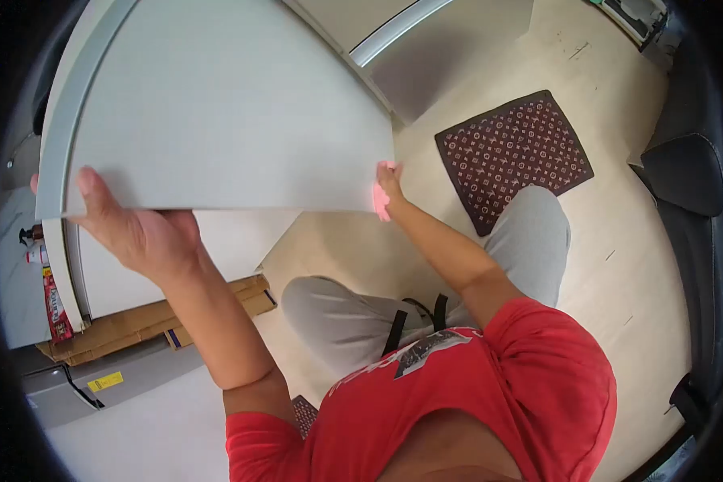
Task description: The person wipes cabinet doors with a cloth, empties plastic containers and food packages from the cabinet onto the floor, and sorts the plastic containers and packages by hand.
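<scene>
From ten o'clock to the centre of the view spreads a pale panel [225,104], a grey strip [68,120] along its left side and its near edge running almost straight across toward the person. At nine o'clock the left hand [140,241] grips the panel's left corner, half open around it: the thumb presses flat on the near face, and a fingertip peeps out past the far side (the other fingers are mostly hidden by the panel). Just off centre, toward one o'clock, the right hand [390,183] is closed on a pink cloth [380,201], bunched against the panel's right-hand corner; how far its fingers reach round behind cannot be told. The work seems to be wiping along that edge. To do it well, I would let the left hand brace the panel so that it does not swing under the push, fold the cloth snugly over the edge so that both faces meet fabric, and draw it along in one even stroke, pressing lightly at the corner, where it could snag. A patterned mat [514,157] lies at two o'clock, apart from the panel, leaving the right forearm room to travel.
</scene>
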